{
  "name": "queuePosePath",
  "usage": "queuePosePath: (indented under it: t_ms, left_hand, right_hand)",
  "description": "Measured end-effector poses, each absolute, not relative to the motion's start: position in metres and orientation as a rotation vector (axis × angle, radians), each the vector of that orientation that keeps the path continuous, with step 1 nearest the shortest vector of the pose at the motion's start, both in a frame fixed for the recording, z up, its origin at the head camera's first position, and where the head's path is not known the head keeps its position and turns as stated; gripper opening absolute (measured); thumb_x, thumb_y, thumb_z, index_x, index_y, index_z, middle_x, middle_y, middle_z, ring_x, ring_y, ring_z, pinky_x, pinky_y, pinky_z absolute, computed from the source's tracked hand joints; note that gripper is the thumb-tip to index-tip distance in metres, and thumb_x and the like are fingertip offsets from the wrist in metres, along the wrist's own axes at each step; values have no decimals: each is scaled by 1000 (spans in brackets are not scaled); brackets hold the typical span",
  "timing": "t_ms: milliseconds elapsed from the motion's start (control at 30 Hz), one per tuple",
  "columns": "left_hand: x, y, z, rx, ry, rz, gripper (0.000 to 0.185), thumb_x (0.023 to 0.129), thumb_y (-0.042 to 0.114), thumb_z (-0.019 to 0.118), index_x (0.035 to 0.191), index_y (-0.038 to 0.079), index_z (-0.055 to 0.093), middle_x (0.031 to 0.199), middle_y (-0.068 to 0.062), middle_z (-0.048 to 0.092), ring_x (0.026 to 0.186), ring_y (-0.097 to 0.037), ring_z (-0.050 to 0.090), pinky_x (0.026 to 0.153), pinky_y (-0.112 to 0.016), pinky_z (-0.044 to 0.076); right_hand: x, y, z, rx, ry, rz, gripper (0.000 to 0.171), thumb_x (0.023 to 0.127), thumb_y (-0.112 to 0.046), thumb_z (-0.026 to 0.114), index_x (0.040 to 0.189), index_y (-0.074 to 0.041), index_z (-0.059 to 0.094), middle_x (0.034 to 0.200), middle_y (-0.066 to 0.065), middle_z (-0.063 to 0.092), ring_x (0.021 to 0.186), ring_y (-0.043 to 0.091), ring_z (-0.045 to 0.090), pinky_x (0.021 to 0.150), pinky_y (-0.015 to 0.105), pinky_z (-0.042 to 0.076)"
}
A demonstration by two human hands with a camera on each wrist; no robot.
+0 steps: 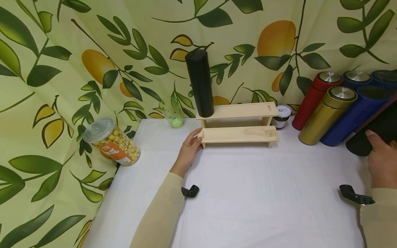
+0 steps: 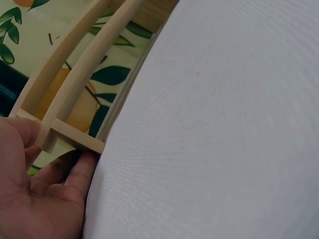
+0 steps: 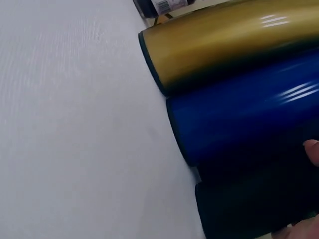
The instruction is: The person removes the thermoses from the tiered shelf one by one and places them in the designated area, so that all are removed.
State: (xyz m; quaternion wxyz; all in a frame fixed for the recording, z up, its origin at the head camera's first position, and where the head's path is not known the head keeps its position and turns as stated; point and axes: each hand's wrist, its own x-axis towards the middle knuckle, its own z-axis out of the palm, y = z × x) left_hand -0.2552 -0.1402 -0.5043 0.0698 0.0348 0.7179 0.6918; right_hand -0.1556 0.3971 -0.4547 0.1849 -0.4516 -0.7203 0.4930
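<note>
A small two-step wooden rack [image 1: 240,134] stands on the white table, a black thermos [image 1: 200,84] upright on the left of its upper step. My left hand [image 1: 191,143] grips the left end of the lower step; in the left wrist view its thumb and fingers [image 2: 82,172] are around the board's end and leg. At the far right, my right hand [image 1: 381,158] holds another black thermos [image 1: 359,144], thumb across its side, the other fingers mostly hidden. This thermos stands beside a blue thermos [image 3: 239,112] and a gold thermos [image 3: 214,47].
Behind these are a red thermos [image 1: 317,100] and more dark blue ones. A dark jar with a white lid [image 1: 283,112] stands by the rack's right end. Left of the rack is a green glass [image 1: 172,113], and further left a popcorn tub [image 1: 116,146]. Patterned cloth hangs behind.
</note>
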Motion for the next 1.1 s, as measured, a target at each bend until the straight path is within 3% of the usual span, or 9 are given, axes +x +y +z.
queuePosePath:
  t_ms: [300, 533, 933, 1100]
  left_hand:
    - [-256, -139, -507, 122, 2144, 2107, 45, 116, 16, 57, 160, 22, 56, 153, -16, 58, 138, -27, 59, 112, -39, 53]
    - [-256, -139, -506, 89, 2166, 2085, 44, 116, 17, 57, 160, 24, 57, 154, -16, 58, 137, -26, 59, 111, -38, 53]
    - [-255, -140, -505, 87, 2167, 2091, 44, 116, 17, 58, 159, 25, 57, 154, -15, 58, 137, -25, 60, 111, -38, 53]
    - [-256, -139, -505, 89, 2171, 2087, 44, 116, 18, 57, 160, 25, 57, 154, -14, 58, 137, -25, 60, 111, -39, 53]
  right_hand:
    - [-161, 388, -462, -1201, -1992, 1346, 64, 111, -40, 61, 168, -38, 33, 171, -13, 33, 155, 5, 28, 127, 27, 20]
    - [-158, 380, -461, -1164, -1941, 1368, 65, 109, -36, 66, 166, -38, 36, 166, -17, 37, 149, 0, 32, 123, 22, 23]
    - [-159, 382, -461, -1207, -1990, 1302, 62, 110, -45, 62, 166, -40, 37, 168, -17, 37, 154, 5, 31, 125, 26, 24]
    - [-155, 387, -457, -1240, -1915, 1396, 59, 110, -46, 63, 164, -44, 40, 166, -19, 39, 146, -1, 36, 123, 24, 23]
